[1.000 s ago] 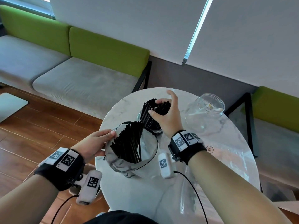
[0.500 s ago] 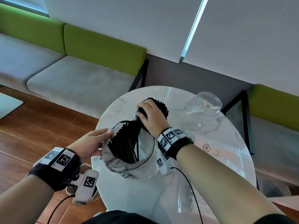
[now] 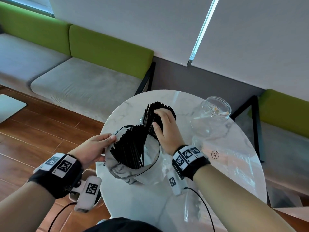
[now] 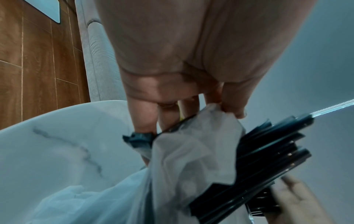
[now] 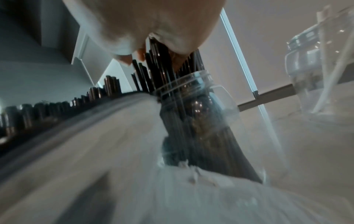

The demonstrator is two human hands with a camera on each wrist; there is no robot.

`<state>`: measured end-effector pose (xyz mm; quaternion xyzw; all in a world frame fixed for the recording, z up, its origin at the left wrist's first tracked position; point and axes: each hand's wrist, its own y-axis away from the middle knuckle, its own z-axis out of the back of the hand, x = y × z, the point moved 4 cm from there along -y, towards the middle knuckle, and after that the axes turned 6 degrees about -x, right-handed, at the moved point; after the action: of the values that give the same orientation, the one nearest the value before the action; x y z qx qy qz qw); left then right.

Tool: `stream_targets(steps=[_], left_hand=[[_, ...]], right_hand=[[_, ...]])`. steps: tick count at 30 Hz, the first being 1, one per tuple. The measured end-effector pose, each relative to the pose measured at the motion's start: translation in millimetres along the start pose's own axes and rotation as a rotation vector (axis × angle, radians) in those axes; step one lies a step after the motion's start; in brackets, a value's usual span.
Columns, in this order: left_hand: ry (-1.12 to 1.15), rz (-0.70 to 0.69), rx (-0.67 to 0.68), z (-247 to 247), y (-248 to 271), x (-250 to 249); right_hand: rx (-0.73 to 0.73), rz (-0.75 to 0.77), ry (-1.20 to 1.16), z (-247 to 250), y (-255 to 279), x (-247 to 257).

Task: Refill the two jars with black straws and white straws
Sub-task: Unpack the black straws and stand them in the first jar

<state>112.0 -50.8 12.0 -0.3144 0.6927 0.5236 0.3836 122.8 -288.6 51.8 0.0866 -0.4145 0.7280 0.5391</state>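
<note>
Nearest the viewer, a clear plastic bag (image 3: pixel 133 166) stands open on the round marble table (image 3: pixel 133 203). The left hand (image 3: pixel 91 150) pinches the bag's left rim between thumb and fingertips, holding its mouth open. Inside the bag, a bundle of black straws (image 3: pixel 128 148) leans with its long axis tilted up and away, tops fanned out at the rim.

Just beyond the bag and touching it stands a clear jar (image 5: pixel 193 109), packed with more black straws (image 3: pixel 150 113) standing nearly upright. The right hand (image 3: pixel 164 128) sits on top of these, palm down, fingers curled over their upper ends and thumb against their near side, gripping or pressing them; it is the hand nearer this jar.

Beyond the bag and well to its right stands a second jar (image 3: pixel 211 114), open-mouthed, holding only a few white straws (image 3: pixel 202 116). Neither hand is near it; from the bag, it lies on the right hand's side. White straws probably come next.
</note>
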Motion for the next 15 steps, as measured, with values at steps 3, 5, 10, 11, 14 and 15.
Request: stream_targets(steps=[3, 5, 10, 11, 14, 15], left_hand=[[-0.036, -0.003, -0.002, 2.6, -0.8, 1.0], [-0.035, -0.003, -0.009, 2.2, -2.8, 1.2], [-0.003, 0.017, -0.007, -1.4, -1.6, -0.7], [0.000, 0.022, -0.007, -1.5, -0.6, -0.9], [0.007, 0.022, -0.014, -0.2, -0.8, -0.2], [0.009, 0.022, -0.016, -0.4, -0.3, -0.7]], right_hand=[[0.022, 0.020, 0.038, -5.9, 11.1, -6.4], [0.019, -0.030, 0.001, -4.8, 11.5, -8.3], [-0.024, -0.030, 0.016, 9.9, -6.6, -2.7], [-0.020, -0.032, 0.037, 12.6, -11.2, -0.7], [0.084, -0.080, 0.131, 14.1, -17.1, 1.4], [0.124, -0.089, 0.153, 13.3, -15.8, 1.3]])
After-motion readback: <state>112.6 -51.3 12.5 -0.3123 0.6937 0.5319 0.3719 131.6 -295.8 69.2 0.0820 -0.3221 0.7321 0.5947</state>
